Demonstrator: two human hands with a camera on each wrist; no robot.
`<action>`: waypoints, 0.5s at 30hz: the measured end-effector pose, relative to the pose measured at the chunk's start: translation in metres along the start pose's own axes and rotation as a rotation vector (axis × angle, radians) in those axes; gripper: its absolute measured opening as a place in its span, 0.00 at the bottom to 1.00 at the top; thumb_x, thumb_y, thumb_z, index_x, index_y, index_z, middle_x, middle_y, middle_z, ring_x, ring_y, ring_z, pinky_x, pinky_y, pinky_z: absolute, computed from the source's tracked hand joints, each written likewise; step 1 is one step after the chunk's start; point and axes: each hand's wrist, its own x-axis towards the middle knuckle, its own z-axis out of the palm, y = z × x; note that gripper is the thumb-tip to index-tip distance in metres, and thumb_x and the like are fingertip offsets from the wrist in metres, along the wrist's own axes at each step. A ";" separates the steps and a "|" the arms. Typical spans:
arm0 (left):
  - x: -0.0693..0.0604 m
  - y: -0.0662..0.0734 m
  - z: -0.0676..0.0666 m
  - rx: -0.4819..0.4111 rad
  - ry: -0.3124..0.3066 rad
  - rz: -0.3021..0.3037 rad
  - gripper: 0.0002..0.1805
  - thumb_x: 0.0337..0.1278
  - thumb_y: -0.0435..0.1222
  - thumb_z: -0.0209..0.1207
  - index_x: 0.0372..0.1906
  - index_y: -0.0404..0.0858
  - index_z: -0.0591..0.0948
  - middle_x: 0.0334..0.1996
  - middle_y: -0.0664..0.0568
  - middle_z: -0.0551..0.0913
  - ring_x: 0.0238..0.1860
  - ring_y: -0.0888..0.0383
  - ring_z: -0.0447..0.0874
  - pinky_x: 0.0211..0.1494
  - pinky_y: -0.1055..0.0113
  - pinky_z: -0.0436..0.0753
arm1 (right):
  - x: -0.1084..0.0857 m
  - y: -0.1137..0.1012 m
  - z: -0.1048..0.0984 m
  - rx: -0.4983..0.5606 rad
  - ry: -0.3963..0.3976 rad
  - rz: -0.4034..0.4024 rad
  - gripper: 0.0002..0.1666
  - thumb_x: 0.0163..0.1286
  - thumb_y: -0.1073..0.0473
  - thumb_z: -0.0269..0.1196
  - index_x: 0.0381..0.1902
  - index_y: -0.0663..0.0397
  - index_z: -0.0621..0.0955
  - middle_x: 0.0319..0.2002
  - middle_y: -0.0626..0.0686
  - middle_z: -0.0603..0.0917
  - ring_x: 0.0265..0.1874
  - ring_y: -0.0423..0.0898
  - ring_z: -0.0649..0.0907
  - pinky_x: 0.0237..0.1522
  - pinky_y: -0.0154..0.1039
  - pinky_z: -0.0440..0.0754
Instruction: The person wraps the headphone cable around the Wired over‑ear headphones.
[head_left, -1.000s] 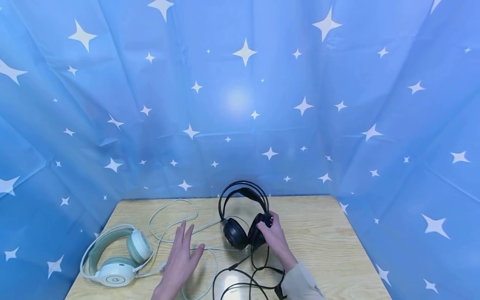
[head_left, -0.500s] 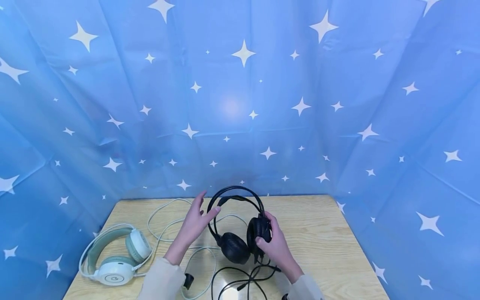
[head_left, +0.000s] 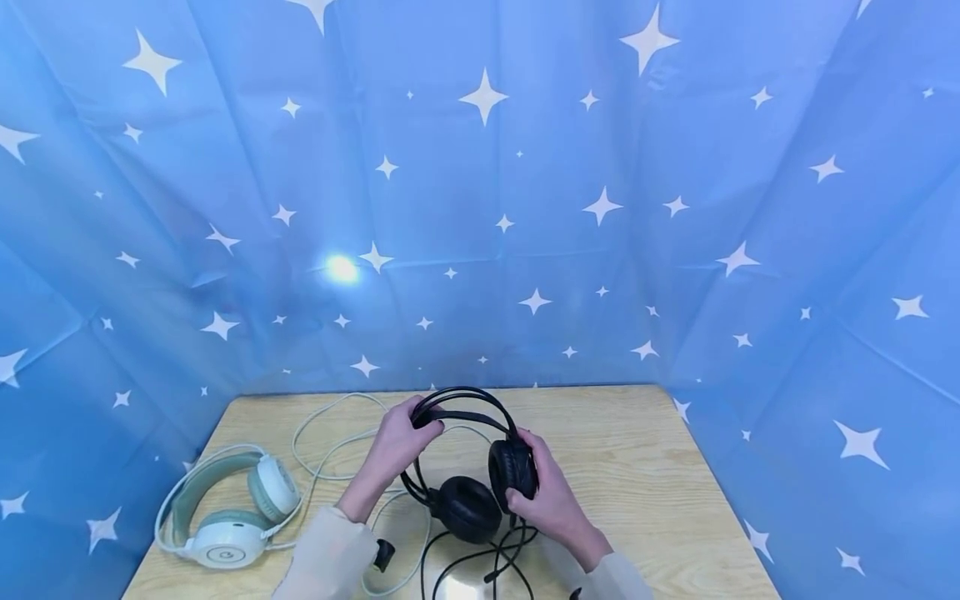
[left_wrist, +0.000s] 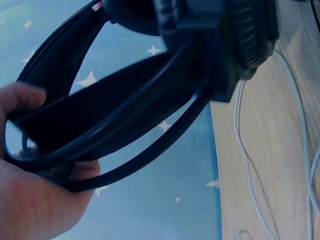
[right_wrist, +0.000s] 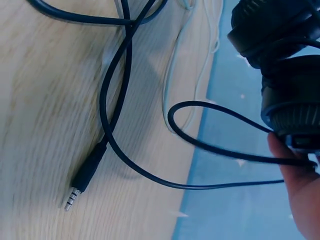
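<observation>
Free room lies well right of the black headphones (head_left: 468,507); white headphones (head_left: 227,529) and cable (left_wrist: 305,135) obstruct the left.

The tabletop (head_left: 637,483) is pale wood grain with rounded far corners. A white-and-green headset (head_left: 228,546) rests at nine o'clock. Loose white cable (head_left: 300,429) forms loops at ten and seven o'clock. Black cable (right_wrist: 103,100) gathers at six o'clock; whether its jack plug (right_wrist: 87,167) touches the wood cannot be determined.

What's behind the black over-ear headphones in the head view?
Behind the black headphones, pale wooden tabletop and part of a thin white cable show through the headband. Whatever the ear cups cover can't be seen.
</observation>
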 end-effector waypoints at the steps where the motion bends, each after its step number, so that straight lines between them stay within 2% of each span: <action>1: 0.000 0.000 0.001 -0.006 0.027 0.018 0.12 0.55 0.32 0.62 0.46 0.38 0.86 0.36 0.51 0.87 0.32 0.57 0.79 0.37 0.64 0.77 | 0.000 0.000 0.000 0.000 -0.005 -0.005 0.54 0.49 0.63 0.68 0.77 0.43 0.64 0.67 0.57 0.73 0.53 0.53 0.79 0.54 0.45 0.79; 5: -0.003 0.002 0.005 -0.034 0.089 0.069 0.13 0.55 0.29 0.60 0.46 0.37 0.85 0.43 0.50 0.89 0.40 0.57 0.83 0.44 0.64 0.79 | 0.002 0.002 -0.002 -0.001 -0.017 0.000 0.55 0.51 0.63 0.67 0.79 0.41 0.62 0.71 0.59 0.70 0.57 0.53 0.77 0.57 0.46 0.78; 8: -0.005 0.001 0.006 0.006 0.100 0.077 0.14 0.56 0.30 0.60 0.47 0.37 0.85 0.43 0.49 0.89 0.41 0.56 0.83 0.45 0.63 0.79 | 0.001 0.004 -0.002 -0.025 -0.023 -0.018 0.56 0.50 0.63 0.67 0.79 0.42 0.62 0.70 0.59 0.70 0.58 0.53 0.77 0.58 0.48 0.77; 11: -0.006 -0.002 0.005 0.085 0.085 0.077 0.14 0.56 0.31 0.61 0.48 0.37 0.84 0.39 0.49 0.87 0.36 0.55 0.80 0.42 0.61 0.79 | 0.000 0.005 -0.002 -0.057 -0.024 -0.037 0.57 0.49 0.63 0.67 0.79 0.42 0.61 0.68 0.57 0.72 0.56 0.52 0.77 0.56 0.47 0.78; 15: -0.007 -0.005 0.002 0.169 0.031 0.061 0.07 0.53 0.32 0.60 0.38 0.37 0.81 0.27 0.52 0.78 0.28 0.56 0.73 0.33 0.63 0.74 | 0.000 0.005 -0.003 -0.080 -0.020 -0.039 0.59 0.48 0.63 0.68 0.79 0.39 0.62 0.67 0.52 0.72 0.55 0.50 0.77 0.55 0.46 0.78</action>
